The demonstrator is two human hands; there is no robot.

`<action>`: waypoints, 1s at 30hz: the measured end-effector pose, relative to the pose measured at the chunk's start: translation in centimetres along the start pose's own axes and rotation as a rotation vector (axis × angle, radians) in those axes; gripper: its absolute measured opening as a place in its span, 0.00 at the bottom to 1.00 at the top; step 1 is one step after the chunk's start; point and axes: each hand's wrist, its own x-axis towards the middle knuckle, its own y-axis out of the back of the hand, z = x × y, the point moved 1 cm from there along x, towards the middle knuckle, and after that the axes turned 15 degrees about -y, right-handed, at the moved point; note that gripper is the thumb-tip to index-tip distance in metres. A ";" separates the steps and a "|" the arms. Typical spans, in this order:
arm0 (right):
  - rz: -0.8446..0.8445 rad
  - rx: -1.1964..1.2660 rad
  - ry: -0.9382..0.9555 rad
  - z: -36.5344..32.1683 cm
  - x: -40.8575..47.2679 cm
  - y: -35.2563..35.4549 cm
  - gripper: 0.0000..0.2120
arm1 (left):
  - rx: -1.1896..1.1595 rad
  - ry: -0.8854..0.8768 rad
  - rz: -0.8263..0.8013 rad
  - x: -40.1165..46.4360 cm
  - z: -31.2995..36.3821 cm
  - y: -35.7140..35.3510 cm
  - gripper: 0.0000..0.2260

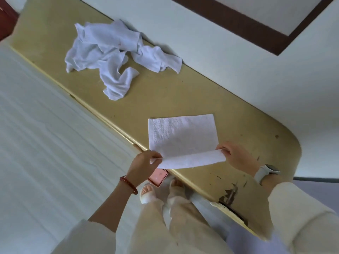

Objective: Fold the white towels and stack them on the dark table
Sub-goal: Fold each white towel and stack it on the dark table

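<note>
A white towel (181, 136) lies flat on the yellowish table (238, 129) near its front edge. Its near edge is lifted and curled upward. My left hand (145, 163) pinches the near left corner of that towel. My right hand (236, 157) pinches the near right corner. A crumpled heap of several white towels (110, 54) lies farther along the table, to the upper left.
The table runs diagonally and ends in a rounded corner at the right, with chipped veneer (229, 194) near the front edge. A white wall (220, 52) borders its far side. A pink box (158, 177) sits on the floor by my feet.
</note>
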 end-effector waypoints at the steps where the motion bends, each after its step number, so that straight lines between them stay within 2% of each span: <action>1: 0.018 0.070 -0.020 -0.1 0.4 0.1 0.11 | -0.057 0.064 0.058 0.4 -0.1 -0.1 0.03; 7: 0.227 0.436 -0.113 -2.4 3.5 1.8 0.08 | -0.322 0.215 0.377 4.5 -0.3 1.1 0.05; 12: 0.308 0.519 -0.156 -3.8 7.9 2.3 0.07 | -0.370 0.245 0.537 8.8 -0.6 1.4 0.04; 19: 0.319 0.480 -0.132 -3.9 11.4 0.5 0.07 | -0.105 0.303 0.571 10.8 -2.6 0.1 0.06; 30: 0.434 0.271 -0.145 -4.1 12.3 -0.6 0.04 | 0.117 0.321 0.531 11.6 -2.9 0.0 0.05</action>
